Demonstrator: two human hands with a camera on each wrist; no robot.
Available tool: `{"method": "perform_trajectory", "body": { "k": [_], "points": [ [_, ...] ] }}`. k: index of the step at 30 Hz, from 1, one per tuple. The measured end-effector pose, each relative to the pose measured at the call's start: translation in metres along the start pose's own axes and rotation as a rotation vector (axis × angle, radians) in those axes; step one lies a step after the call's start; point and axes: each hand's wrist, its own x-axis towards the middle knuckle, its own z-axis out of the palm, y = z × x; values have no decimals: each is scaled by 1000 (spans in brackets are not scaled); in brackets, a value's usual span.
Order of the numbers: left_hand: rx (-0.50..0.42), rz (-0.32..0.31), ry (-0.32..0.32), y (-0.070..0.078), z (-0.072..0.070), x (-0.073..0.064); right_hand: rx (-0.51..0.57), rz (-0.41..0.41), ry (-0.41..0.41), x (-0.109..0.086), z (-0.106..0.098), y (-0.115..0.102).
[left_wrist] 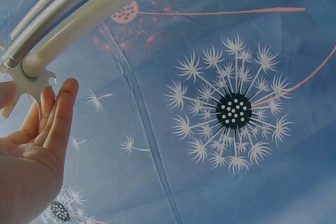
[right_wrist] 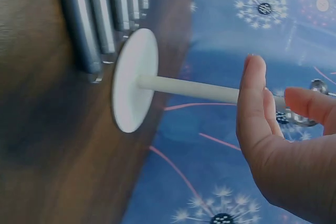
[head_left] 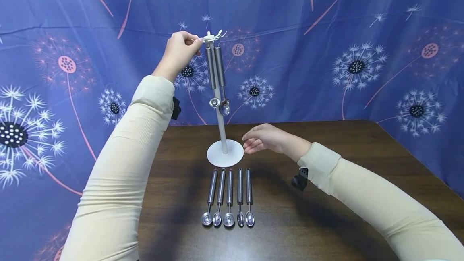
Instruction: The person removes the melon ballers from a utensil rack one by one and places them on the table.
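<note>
A white stand [head_left: 221,130] with a round base rises from the table, and several hooks fan out at its top [head_left: 214,38]. My left hand [head_left: 181,49] pinches the edge of this hook top between thumb and fingers, seen close in the left wrist view [left_wrist: 29,85]. Two metal scoops with long handles hang from the hooks: one has a small ring-like head [head_left: 214,102], the other a deeper bowl [head_left: 224,108]. My right hand [head_left: 266,138] hovers beside the base with fingers loosely bent, holding nothing; in the right wrist view [right_wrist: 283,140] its fingers overlap the pole without visible grip.
Several metal scoops [head_left: 230,188] lie in a row on the brown wooden table [head_left: 308,228], in front of the stand's base, handles pointing toward it. A blue curtain [head_left: 297,71] with dandelion prints hangs behind the table.
</note>
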Motion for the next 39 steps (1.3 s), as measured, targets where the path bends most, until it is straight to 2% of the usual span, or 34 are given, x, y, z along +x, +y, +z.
{"method": "perform_trajectory", "body": {
  "k": [9, 20, 26, 34, 39],
  "points": [
    [41, -18, -20, 2, -2, 2, 43, -60, 122, 6, 4, -29],
    [91, -10, -29, 3, -1, 3, 86, -91, 178, 15, 10, -45],
    [94, 0, -17, 2, -1, 2, 115, -171, 242, 18, 12, -62],
    [98, -29, -33, 3, -1, 1, 167, -276, 315, 21, 14, -86],
    [103, -33, -47, 3, 0, 2, 128, -359, 360, 27, 14, -100]
  ]
}}
